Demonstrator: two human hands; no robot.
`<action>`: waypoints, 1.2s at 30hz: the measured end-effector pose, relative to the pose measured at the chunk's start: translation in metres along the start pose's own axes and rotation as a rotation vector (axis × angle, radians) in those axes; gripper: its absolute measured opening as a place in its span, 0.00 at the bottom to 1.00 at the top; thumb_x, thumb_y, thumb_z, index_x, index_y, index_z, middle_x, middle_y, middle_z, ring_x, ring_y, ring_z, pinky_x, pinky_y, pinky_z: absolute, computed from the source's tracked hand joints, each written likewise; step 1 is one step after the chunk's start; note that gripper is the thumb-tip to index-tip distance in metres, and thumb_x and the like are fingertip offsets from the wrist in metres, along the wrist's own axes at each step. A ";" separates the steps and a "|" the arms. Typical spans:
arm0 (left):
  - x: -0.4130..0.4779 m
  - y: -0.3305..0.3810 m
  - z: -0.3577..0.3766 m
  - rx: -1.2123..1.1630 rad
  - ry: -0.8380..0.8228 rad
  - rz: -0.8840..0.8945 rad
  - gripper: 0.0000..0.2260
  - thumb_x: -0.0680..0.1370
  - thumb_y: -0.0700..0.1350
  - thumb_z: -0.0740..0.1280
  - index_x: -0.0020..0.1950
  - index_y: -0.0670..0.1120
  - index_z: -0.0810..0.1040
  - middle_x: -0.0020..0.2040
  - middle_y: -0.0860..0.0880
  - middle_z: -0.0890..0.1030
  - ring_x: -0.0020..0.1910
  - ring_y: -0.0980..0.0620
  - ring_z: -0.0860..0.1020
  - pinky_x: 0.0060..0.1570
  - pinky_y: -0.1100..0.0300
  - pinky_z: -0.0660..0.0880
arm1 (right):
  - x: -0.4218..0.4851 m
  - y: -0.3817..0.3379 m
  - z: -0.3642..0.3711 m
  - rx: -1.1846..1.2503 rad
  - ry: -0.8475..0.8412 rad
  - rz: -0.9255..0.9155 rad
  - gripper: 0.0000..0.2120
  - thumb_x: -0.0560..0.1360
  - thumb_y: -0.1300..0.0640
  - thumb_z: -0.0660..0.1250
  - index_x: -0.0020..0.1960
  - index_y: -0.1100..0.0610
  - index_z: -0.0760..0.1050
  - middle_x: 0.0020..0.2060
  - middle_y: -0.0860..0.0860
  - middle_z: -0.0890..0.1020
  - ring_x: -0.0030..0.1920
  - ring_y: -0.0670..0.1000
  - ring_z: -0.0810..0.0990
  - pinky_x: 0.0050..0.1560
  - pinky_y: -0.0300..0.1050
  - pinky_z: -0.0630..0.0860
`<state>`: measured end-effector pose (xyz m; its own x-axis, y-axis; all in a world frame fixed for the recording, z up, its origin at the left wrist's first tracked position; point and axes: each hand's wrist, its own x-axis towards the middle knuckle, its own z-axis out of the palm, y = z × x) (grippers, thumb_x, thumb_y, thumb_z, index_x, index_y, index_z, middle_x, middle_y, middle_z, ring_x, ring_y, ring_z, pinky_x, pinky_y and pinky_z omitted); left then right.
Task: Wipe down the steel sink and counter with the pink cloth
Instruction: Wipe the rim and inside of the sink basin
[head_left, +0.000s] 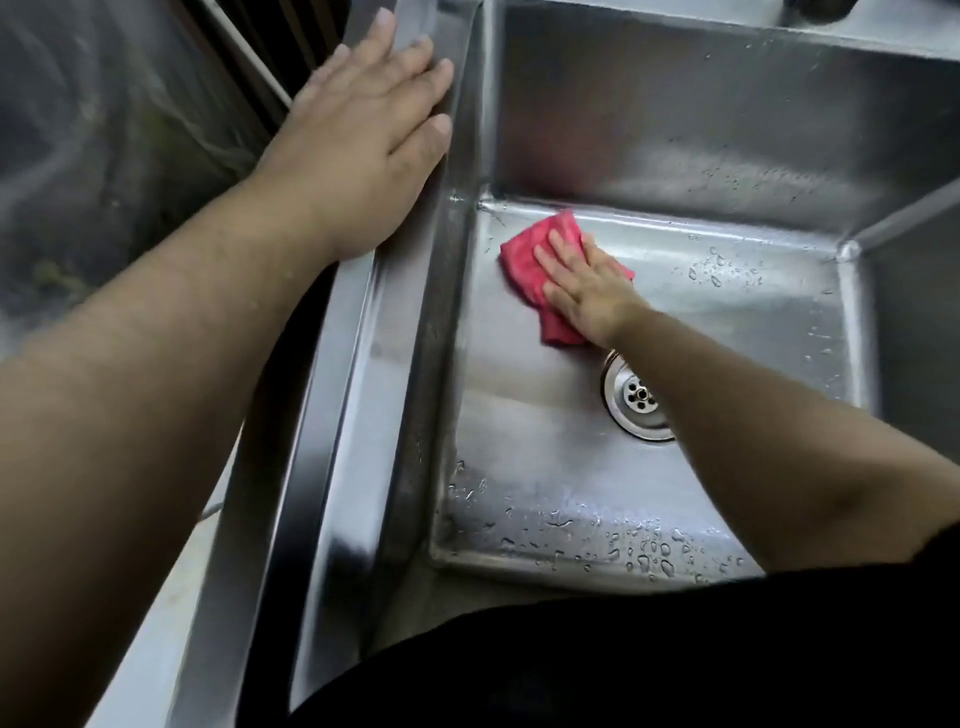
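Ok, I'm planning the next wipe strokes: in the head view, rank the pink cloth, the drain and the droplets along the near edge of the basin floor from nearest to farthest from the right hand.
1. Pink cloth: under the right hand, touching.
2. Drain: just nearer the person, beside the wrist.
3. Droplets: along the near edge, farthest.

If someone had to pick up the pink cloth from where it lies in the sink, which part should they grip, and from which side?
Likely the far-left corner of the pink cloth, pinched from above: it lies flat on the sink floor, uncovered, while the right hand presses flat on the rest.
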<state>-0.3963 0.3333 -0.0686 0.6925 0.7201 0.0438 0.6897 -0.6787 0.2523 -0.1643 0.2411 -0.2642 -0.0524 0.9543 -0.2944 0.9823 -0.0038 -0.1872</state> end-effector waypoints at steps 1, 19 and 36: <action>0.001 -0.001 0.000 -0.019 -0.003 -0.012 0.22 0.81 0.50 0.48 0.74 0.46 0.59 0.77 0.47 0.56 0.76 0.50 0.47 0.72 0.55 0.42 | 0.006 -0.013 0.001 -0.001 0.010 0.085 0.25 0.82 0.48 0.46 0.76 0.50 0.44 0.77 0.52 0.45 0.75 0.59 0.40 0.74 0.57 0.40; -0.187 0.064 -0.013 -0.021 -0.031 -0.088 0.25 0.78 0.52 0.49 0.73 0.42 0.61 0.74 0.44 0.59 0.75 0.45 0.51 0.73 0.53 0.47 | -0.082 -0.073 0.034 -0.039 -0.082 -0.252 0.27 0.81 0.47 0.50 0.76 0.50 0.46 0.77 0.53 0.46 0.74 0.66 0.43 0.72 0.59 0.45; -0.187 0.065 -0.008 0.051 -0.028 -0.087 0.26 0.79 0.52 0.48 0.74 0.42 0.59 0.75 0.44 0.58 0.75 0.46 0.50 0.73 0.52 0.45 | -0.062 -0.027 0.020 -0.123 -0.187 -0.210 0.27 0.80 0.44 0.47 0.76 0.47 0.43 0.77 0.51 0.44 0.75 0.62 0.42 0.74 0.58 0.43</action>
<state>-0.4824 0.1559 -0.0531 0.6345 0.7729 -0.0031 0.7570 -0.6206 0.2046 -0.1910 0.1758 -0.2601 -0.2781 0.8587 -0.4305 0.9601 0.2352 -0.1510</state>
